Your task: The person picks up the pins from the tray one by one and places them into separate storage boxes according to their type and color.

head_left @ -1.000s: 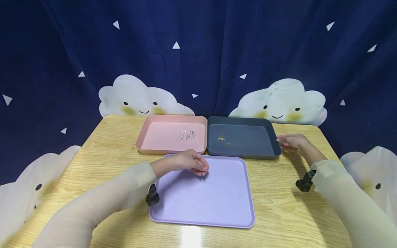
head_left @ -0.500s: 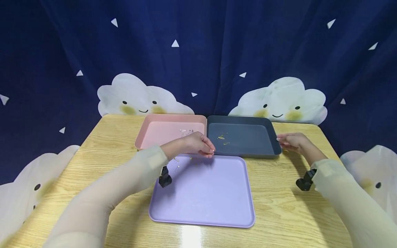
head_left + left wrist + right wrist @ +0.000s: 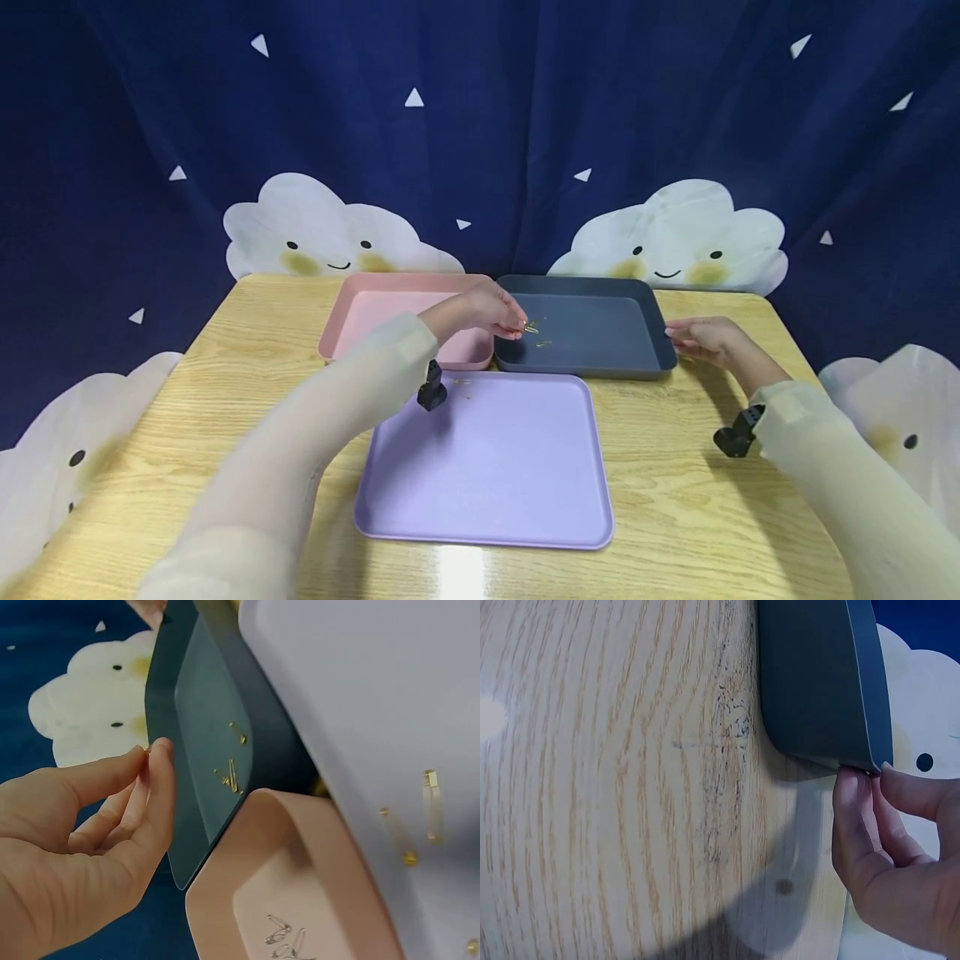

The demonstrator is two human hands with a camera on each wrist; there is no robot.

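My left hand (image 3: pixel 493 310) is above the left end of the dark blue-grey tray (image 3: pixel 600 325). Its thumb and fingertips pinch a tiny gold safety pin (image 3: pixel 148 750), mostly hidden by the fingers. Inside the dark tray lie several gold safety pins (image 3: pixel 232 776). At that tray's right end, my right hand (image 3: pixel 705 337) grips the wall between thumb and fingers, as the right wrist view shows. More gold safety pins (image 3: pixel 431 806) rest on the lilac tray (image 3: pixel 487 467) at the front. Silver safety pins (image 3: pixel 279 930) lie in the pink tray (image 3: pixel 375 304).
The pink tray stands against the dark tray's left side, both along the back of the wooden table (image 3: pixel 675 467). The lilac tray lies in front of them. A dark blue curtain (image 3: pixel 480 142) with clouds hangs behind the table.
My left hand has moved from above the lilac tray, back and to the right, to above the dark tray's left end. The right hand keeps its grip on the dark tray.
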